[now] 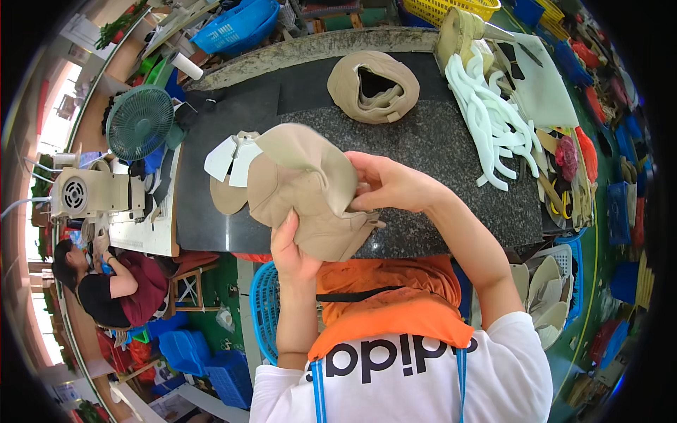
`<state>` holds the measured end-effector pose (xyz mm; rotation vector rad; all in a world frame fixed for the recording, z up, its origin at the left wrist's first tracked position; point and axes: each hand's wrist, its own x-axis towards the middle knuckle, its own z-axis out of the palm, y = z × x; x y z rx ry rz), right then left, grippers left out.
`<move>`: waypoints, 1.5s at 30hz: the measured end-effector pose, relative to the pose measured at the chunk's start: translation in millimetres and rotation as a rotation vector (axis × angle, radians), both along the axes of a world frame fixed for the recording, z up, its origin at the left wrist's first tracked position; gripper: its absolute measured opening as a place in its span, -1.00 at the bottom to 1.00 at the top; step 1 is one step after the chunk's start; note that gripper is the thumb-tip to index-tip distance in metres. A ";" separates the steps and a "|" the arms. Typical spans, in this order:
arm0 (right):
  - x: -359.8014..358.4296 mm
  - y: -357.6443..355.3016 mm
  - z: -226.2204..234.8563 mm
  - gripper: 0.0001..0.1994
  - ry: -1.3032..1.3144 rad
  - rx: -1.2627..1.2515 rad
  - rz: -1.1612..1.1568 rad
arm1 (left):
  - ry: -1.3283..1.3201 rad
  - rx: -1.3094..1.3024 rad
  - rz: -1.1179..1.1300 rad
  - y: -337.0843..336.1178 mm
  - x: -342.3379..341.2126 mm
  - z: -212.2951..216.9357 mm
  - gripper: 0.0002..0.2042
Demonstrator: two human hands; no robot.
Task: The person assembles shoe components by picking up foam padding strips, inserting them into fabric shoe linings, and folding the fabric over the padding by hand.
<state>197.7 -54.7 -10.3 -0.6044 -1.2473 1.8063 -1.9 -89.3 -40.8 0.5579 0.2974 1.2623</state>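
Note:
A beige cap with a curved brim is held up over the near side of the dark stone table. My left hand grips its lower left side, thumb lying on the outer fabric. From the right, my right hand pinches the cap's edge, with some fingertips hidden behind the fabric. Farther back on the tabletop rests another beige cap, its dark opening facing up. Left of my hands lie white cut pieces and a beige rounded piece, partly covered by the held cap.
White foam-like strips pile up on the table's right, near yellow-handled scissors. At left, a co-worker sits by a sewing machine, with a green fan beyond. A blue basket stands below the table's front edge.

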 end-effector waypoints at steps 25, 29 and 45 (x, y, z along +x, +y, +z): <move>-12.2 -30.5 5.5 -0.80 -0.638 0.624 -0.189 | 0.154 -0.022 0.269 -25.2 12.1 8.2 -0.51; -4.1 -26.3 8.2 -0.81 -0.498 0.266 0.022 | 0.110 -0.074 0.270 -22.0 18.2 9.4 -0.52; -13.1 -29.0 10.0 -0.69 -0.628 0.448 -0.174 | 0.179 -0.052 0.275 -21.4 30.1 16.3 -0.49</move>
